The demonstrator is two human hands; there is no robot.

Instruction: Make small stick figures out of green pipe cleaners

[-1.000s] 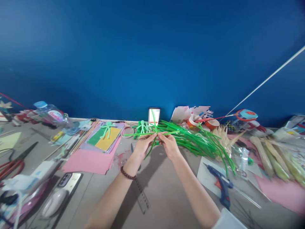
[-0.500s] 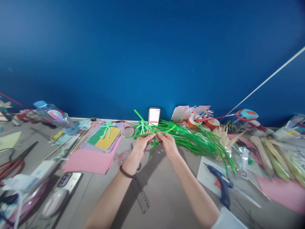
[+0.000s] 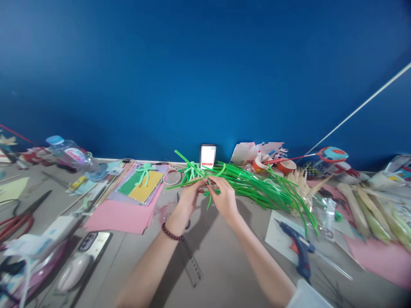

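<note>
Pinching crossed green pipe cleaners [image 3: 184, 158] between the fingers of the left hand [image 3: 189, 199] and between those of the right hand [image 3: 225, 199], above the table [image 3: 221, 261], near a loose green bundle [image 3: 253, 180].

The left arm [image 3: 147, 265] and the right arm [image 3: 260, 259] are reaching forward and leaning in toward each other, like two sides of a tent. The left hand [image 3: 190, 197] is pointing up and inward, with its thumb and fingers pinching close together. The right hand [image 3: 225, 197] is showing its back, and its fingers are curling inward, so the fingertips of both hands are coming together in the middle.
</note>
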